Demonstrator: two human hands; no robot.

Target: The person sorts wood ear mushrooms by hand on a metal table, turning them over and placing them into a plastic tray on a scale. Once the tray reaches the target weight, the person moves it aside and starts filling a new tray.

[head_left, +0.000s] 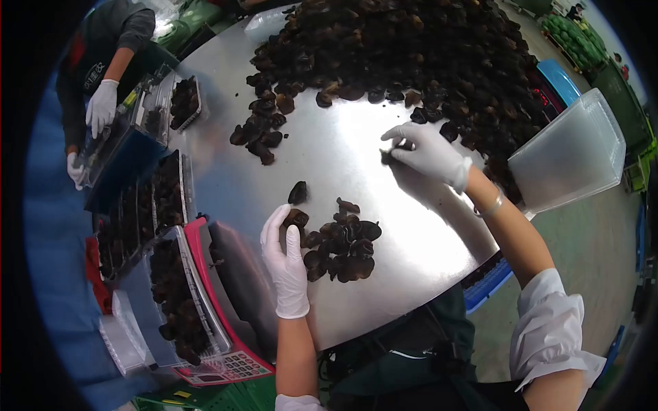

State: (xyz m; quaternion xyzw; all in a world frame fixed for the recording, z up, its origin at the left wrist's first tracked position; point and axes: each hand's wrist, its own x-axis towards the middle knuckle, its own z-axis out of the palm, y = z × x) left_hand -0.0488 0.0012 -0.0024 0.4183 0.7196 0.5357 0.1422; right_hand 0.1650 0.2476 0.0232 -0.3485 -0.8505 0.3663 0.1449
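Note:
Both my hands wear white gloves over a shiny metal table (411, 288). My left hand (284, 264) is at the left side of a small pile of dark, wet-looking pieces (343, 246); its thumb and fingers close round one brownish piece (297, 218). A single dark piece (298, 192) lies just above its fingertips. Farther right, my right hand (425, 152) is over the bare metal with thumb and fingers bent round a small dark piece (406, 144). A large heap of the same dark pieces (411, 55) covers the far part of the table.
A pink scale (212, 294) with a filled clear tray (175, 288) stands at left, more filled trays (170, 188) behind it. A co-worker with gloved hands (101, 106) holds a container at upper left. Stacked clear containers (576, 154) stand at right, beside the heap.

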